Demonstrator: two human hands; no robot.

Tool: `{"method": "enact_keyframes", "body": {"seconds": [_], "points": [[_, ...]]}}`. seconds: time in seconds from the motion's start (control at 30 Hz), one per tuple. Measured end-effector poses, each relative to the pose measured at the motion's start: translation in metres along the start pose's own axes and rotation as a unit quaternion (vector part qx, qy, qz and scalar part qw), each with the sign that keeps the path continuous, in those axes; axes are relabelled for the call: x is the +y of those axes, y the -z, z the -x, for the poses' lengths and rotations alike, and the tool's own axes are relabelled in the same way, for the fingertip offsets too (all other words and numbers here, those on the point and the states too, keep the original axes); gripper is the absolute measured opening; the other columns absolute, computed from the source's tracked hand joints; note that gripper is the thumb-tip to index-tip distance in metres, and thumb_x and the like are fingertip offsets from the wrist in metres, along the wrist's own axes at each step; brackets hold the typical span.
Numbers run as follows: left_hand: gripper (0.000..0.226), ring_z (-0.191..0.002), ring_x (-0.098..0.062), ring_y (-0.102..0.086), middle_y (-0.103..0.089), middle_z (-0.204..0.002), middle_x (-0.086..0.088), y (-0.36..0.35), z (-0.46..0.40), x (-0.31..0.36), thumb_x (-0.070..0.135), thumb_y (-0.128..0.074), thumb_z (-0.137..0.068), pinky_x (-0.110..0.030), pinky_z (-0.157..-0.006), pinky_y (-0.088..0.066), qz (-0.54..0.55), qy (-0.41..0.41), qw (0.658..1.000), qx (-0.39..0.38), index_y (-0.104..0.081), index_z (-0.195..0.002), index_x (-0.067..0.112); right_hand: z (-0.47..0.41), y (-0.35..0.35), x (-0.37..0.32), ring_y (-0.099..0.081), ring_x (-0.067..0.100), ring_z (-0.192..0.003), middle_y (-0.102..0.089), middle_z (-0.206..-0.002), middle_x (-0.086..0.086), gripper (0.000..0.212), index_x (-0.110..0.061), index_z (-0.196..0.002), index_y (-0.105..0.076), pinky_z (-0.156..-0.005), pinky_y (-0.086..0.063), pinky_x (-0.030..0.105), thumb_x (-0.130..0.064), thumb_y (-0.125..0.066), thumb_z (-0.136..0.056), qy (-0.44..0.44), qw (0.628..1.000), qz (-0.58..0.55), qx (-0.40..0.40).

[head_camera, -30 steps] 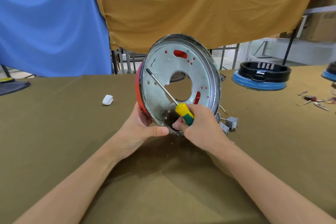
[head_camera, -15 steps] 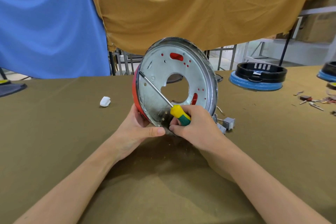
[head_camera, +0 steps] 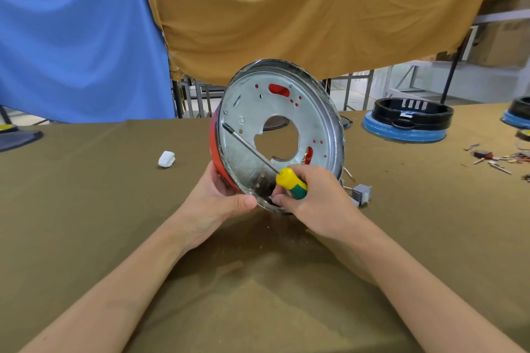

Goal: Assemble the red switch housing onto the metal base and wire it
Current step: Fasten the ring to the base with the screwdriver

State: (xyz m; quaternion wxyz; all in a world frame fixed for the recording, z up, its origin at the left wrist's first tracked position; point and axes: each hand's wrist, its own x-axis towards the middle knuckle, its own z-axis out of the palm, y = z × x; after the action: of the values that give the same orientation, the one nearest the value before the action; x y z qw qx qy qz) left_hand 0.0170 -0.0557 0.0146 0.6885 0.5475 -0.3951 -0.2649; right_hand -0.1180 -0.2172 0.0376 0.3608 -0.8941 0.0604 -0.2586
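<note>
Lowered slightly, both hands grip the metal base (head_camera: 258,112) (red housing (head_camera: 213,140) behind), right (head_camera: 315,203) holding screwdriver (head_camera: 291,183).

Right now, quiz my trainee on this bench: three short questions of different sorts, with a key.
1. True or false: the left hand holds the metal base tilted up on its edge.
2. The right hand grips which tool? A) pliers B) screwdriver C) wrench
3. Fill in: the small white part lies on the table to the ____ of the base.

Key: 1 true; 2 B; 3 left. The screwdriver's shaft slants across the base's face, tip up-left near the rim. The red housing shows behind the left edge.
</note>
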Motion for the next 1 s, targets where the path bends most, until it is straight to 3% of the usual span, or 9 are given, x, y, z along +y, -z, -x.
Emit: {"method": "enact_keyframes", "body": {"seconds": [0.13,0.27,0.37,0.53,0.73,1.0], "points": [[0.114,-0.128,-0.038,-0.055,-0.059,-0.138,-0.016,-0.001,0.001,0.001,0.029,-0.101,-0.046,-0.055,-0.102,-0.048,-0.010,-0.001,1.000,-0.004,-0.039,-0.141,0.015,0.000,-0.001,0.001,-0.063,0.012,-0.075,-0.067,-0.075,-0.009,0.010,-0.024,-0.081,-0.067,-0.074,-0.056,0.039,-0.022,-0.076,-0.085,0.004,1.000,0.008,-0.002],[0.118,-0.130,-0.038,-0.052,-0.055,-0.141,-0.018,-0.003,0.001,0.003,0.030,-0.100,-0.046,-0.055,-0.104,-0.046,-0.011,-0.008,1.000,-0.012,-0.036,-0.143,0.014,-0.002,-0.002,0.002,-0.062,0.005,-0.069,-0.067,-0.071,-0.014,0.018,-0.025,-0.073,-0.066,-0.061,-0.049,0.016,-0.014,-0.076,-0.084,-0.001,1.000,-0.024,-0.004],[0.118,-0.131,-0.036,-0.052,-0.055,-0.141,-0.017,-0.003,0.001,0.002,0.030,-0.101,-0.045,-0.055,-0.106,-0.044,-0.016,-0.011,1.000,-0.013,-0.036,-0.143,0.014,-0.004,-0.002,0.005,-0.063,0.009,-0.071,-0.069,-0.073,-0.009,0.018,-0.025,-0.071,-0.067,-0.066,-0.054,0.025,-0.016,-0.077,-0.083,-0.020,1.000,-0.009,-0.004],[0.113,-0.130,-0.031,-0.054,-0.058,-0.139,-0.012,-0.003,0.001,0.000,0.029,-0.100,-0.047,-0.050,-0.106,-0.047,-0.019,-0.019,1.000,-0.014,-0.038,-0.141,0.018,-0.002,-0.008,0.006,-0.062,0.005,-0.075,-0.067,-0.071,-0.019,0.014,-0.027,-0.078,-0.066,-0.070,-0.054,0.030,-0.021,-0.077,-0.082,-0.036,0.999,0.009,0.032],[0.109,-0.130,-0.029,-0.054,-0.058,-0.140,-0.009,-0.004,0.000,-0.001,0.021,-0.099,-0.052,-0.049,-0.106,-0.047,-0.014,-0.026,1.000,-0.011,-0.038,-0.143,0.025,-0.003,-0.016,0.002,-0.064,0.020,-0.084,-0.069,-0.083,-0.004,0.014,-0.026,-0.090,-0.064,-0.080,-0.055,0.047,-0.027,-0.076,-0.083,-0.067,0.996,0.026,0.055],[0.095,-0.130,-0.027,-0.056,-0.057,-0.142,-0.006,-0.007,0.000,-0.004,0.001,-0.083,-0.068,-0.040,-0.101,-0.051,-0.001,-0.032,0.999,-0.023,-0.035,-0.146,0.026,-0.004,-0.007,0.003,-0.063,0.017,-0.075,-0.067,-0.078,-0.003,0.021,-0.021,-0.083,-0.063,-0.076,-0.055,0.041,-0.027,-0.083,-0.078,-0.085,0.995,-0.006,0.046]]}}
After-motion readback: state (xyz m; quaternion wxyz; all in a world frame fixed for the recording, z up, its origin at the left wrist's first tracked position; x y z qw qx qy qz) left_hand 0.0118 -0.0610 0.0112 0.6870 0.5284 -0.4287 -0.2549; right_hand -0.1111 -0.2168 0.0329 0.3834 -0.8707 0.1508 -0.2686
